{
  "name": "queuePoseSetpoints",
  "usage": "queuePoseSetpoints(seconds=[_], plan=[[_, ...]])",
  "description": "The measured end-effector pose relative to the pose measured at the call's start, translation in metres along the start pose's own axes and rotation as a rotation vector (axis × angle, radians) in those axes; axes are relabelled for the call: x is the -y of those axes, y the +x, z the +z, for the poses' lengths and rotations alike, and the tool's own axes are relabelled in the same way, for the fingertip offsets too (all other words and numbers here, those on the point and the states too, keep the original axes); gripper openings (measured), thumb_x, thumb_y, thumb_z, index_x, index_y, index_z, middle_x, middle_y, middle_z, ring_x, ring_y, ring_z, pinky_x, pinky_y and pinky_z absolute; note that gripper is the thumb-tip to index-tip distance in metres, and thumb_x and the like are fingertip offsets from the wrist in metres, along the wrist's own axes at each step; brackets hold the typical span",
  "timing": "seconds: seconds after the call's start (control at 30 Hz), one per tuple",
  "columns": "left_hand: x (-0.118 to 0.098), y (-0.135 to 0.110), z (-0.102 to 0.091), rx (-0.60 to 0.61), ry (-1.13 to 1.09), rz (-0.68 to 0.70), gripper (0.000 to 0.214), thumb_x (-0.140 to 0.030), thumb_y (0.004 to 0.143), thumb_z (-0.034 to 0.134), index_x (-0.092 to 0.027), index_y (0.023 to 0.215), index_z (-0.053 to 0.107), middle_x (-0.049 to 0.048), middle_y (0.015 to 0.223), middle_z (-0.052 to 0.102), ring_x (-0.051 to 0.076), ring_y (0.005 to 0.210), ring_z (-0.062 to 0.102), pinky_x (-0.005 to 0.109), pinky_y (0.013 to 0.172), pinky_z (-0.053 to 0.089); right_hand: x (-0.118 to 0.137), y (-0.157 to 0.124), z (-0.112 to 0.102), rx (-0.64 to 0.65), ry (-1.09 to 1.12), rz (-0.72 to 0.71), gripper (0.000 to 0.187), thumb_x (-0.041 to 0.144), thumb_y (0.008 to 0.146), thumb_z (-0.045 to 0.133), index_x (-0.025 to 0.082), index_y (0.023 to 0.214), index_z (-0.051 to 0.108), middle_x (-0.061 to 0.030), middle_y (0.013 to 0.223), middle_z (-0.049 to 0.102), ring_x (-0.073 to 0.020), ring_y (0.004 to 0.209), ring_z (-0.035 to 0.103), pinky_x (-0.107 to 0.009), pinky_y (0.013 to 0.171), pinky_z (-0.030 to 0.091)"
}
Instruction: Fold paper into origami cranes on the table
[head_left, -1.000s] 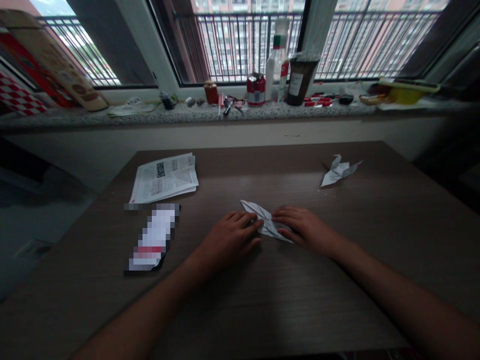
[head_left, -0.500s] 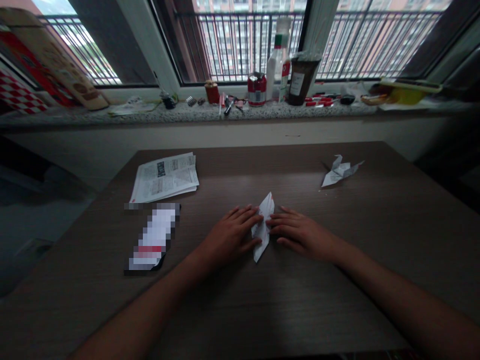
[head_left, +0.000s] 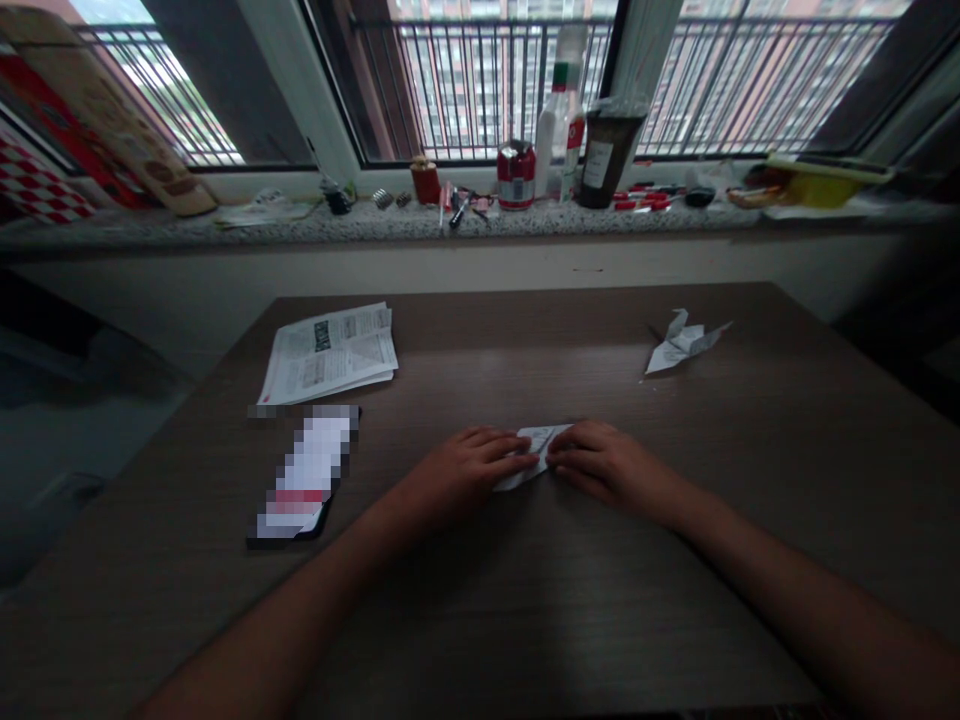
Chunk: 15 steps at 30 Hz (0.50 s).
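A small folded piece of printed paper (head_left: 538,440) lies near the middle of the table, its long side running roughly left to right. Over its left end is my left hand (head_left: 476,465), fingers closed on it, with that end of the paper hidden beneath them. My right hand (head_left: 600,460) grips the right end between bent fingers and thumb. The fingertips of both hands almost meet at the paper's middle. Behind and to the right stands a folded paper crane (head_left: 682,342).
A phone (head_left: 311,475) with a blurred screen lies left of my hands on the table (head_left: 465,620). Folded printed sheets (head_left: 330,352) are behind it. The windowsill (head_left: 390,222) carries a red can (head_left: 515,175), a bottle (head_left: 553,140), a dark cup (head_left: 606,155) and small items.
The folded paper has turned from pointing away from me to lying nearly crosswise. My hands have gone from resting flat at its sides to gripping its two ends.
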<state>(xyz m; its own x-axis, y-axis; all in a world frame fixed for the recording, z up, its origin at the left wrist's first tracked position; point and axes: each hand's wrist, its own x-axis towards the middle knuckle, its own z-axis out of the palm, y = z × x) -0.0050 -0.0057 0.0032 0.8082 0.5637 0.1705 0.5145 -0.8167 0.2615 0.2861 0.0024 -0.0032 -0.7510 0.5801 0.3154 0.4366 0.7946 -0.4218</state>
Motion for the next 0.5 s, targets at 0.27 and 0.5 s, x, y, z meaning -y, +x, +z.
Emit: queuePoseSetpoints(seconds=[0.27,0.5], plan=[[-0.021,0.0,-0.008,0.057,0.052,-0.02,0.041,-0.027,0.107,0.056,-0.027,0.148,0.055,0.0086,0.15,0.059,0.028,0.133,0.059,0.049,0.113,0.046,0.005,0.001,0.007,-0.045,0.052,0.11,0.013,0.025,0.103,0.06,0.023,0.106,0.073,-0.0089,0.106,0.07,-0.0247,0.1,0.065,-0.041,0.086,0.055],[-0.021,-0.002,-0.009,0.089,0.05,-0.024,0.044,-0.028,0.108,0.053,-0.027,0.152,0.051,0.008,0.154,0.055,0.027,0.137,0.056,0.048,0.116,0.044,0.008,0.007,0.022,-0.147,0.063,0.277,0.004,0.024,0.097,0.068,0.022,0.096,0.065,-0.0077,0.099,0.066,-0.0253,0.095,0.063,-0.04,0.083,0.053]])
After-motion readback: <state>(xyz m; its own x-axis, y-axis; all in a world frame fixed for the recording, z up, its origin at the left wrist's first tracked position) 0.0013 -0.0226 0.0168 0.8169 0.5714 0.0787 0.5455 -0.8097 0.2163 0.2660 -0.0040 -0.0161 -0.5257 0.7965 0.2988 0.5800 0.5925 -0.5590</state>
